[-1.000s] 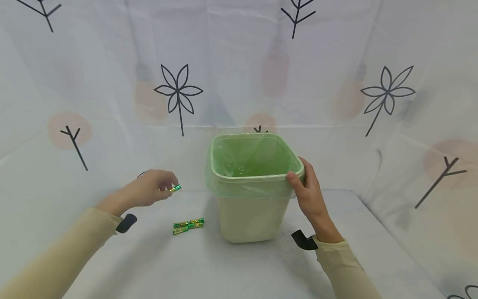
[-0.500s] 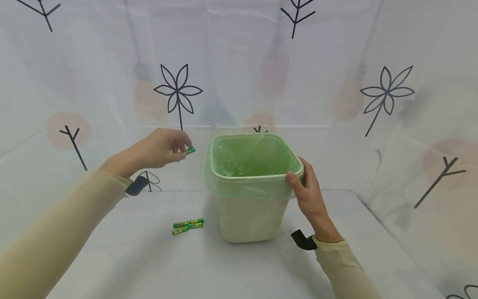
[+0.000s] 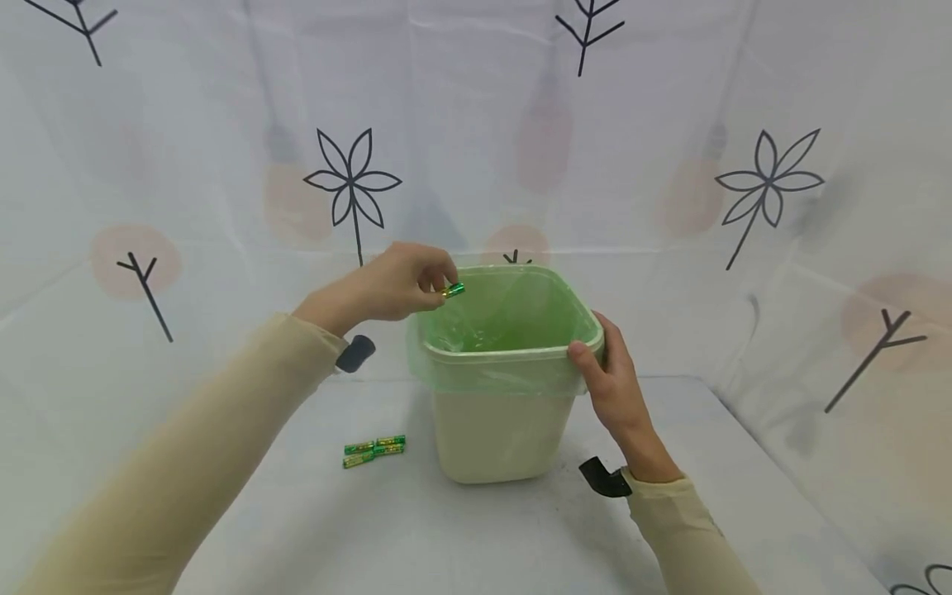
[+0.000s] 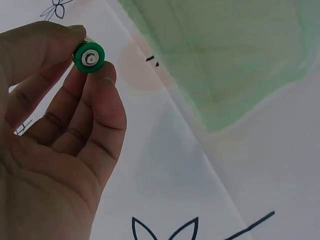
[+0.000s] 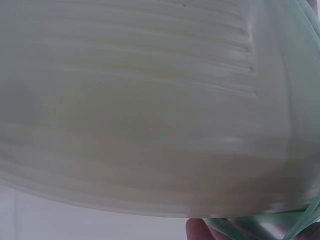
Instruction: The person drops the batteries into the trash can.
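Note:
My left hand (image 3: pixel 405 281) pinches a green and gold battery (image 3: pixel 454 291) between thumb and fingers, above the left rim of the trash can. In the left wrist view the end of the battery (image 4: pixel 90 59) faces the camera, a metal terminal ringed in green. A pale trash can (image 3: pixel 494 438) stands on the table with a translucent green bag (image 3: pixel 506 373) folded over its rim. My right hand (image 3: pixel 613 380) grips the rim at the right, thumb on the front edge. Its fingertips (image 5: pixel 197 230) show at the bottom of the right wrist view.
Several more green and gold batteries (image 3: pixel 374 450) lie together on the white table (image 3: pixel 312 529), left of the trash can. A white curtain (image 3: pixel 632 207) printed with flowers and twigs hangs right behind the table and along its right side.
My left hand has risen from near the table and moved right with the battery, from left of the trash can to over its left rim. The right hand keeps its hold.

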The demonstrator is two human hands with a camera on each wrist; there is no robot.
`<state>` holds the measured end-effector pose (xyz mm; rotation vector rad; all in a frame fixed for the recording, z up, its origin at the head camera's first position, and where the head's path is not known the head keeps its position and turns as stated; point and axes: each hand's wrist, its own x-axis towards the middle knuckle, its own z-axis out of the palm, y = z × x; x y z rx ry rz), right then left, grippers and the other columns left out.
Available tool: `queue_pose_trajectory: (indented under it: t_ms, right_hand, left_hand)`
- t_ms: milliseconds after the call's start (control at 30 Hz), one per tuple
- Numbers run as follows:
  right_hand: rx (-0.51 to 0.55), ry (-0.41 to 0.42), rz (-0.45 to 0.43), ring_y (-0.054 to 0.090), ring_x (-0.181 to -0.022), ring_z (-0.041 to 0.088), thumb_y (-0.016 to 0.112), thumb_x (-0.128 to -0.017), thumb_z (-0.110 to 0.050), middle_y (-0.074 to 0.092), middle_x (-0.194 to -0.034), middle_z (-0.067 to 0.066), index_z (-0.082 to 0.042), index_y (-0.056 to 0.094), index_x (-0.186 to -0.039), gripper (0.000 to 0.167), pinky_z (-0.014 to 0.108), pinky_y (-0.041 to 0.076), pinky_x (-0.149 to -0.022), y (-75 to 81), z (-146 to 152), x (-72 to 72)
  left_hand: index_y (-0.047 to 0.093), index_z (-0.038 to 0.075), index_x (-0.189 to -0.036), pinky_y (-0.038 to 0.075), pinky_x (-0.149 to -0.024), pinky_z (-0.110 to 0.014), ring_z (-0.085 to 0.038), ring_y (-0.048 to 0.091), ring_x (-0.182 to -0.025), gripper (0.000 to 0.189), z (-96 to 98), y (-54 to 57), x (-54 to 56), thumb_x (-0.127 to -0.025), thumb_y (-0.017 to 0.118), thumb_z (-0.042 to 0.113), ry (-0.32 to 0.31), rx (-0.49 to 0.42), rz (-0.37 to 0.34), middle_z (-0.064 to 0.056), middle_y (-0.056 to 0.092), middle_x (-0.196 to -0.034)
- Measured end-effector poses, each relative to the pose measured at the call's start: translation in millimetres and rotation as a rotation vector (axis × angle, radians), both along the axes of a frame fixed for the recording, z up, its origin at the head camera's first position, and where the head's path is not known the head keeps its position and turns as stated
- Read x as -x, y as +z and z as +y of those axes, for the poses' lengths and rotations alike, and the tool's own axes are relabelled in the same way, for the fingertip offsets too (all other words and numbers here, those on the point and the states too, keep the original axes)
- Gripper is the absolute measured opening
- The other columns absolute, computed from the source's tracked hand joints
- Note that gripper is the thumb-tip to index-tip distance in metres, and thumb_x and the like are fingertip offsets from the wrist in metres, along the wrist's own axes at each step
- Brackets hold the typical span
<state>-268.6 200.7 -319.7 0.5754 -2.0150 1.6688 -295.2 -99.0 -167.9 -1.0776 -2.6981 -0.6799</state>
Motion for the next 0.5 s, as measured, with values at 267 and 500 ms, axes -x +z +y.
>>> queue_pose_trajectory:
  t_ms: [267, 500]
  right_hand:
    - [0.003, 0.016, 0.006, 0.047, -0.109, 0.019, 0.053, -0.097, -0.019, 0.045, -0.131, 0.017, -0.012, 0.033, -0.146, 0.054, 0.025, 0.038, -0.091, -1.3, 0.2, 1.8]
    - [-0.002, 0.004, -0.001, 0.047, -0.11, 0.019, 0.054, -0.097, -0.02, 0.045, -0.132, 0.016, -0.013, 0.033, -0.146, 0.054, 0.026, 0.038, -0.092, -1.3, 1.2, 1.2]
  left_hand:
    - [0.067, 0.009, -0.104, 0.049, -0.074, -0.032, -0.018, 0.059, -0.083, 0.02, 32.6, -18.1, 13.8, -0.086, 0.062, 0.003, -0.039, 0.038, -0.049, -0.003, 0.065, -0.089]
    - [0.066, 0.011, -0.107, 0.049, -0.078, -0.031, -0.016, 0.06, -0.088, 0.02, 47.6, -32.3, 21.5, -0.088, 0.062, 0.006, -0.033, 0.085, -0.043, -0.002, 0.065, -0.093]
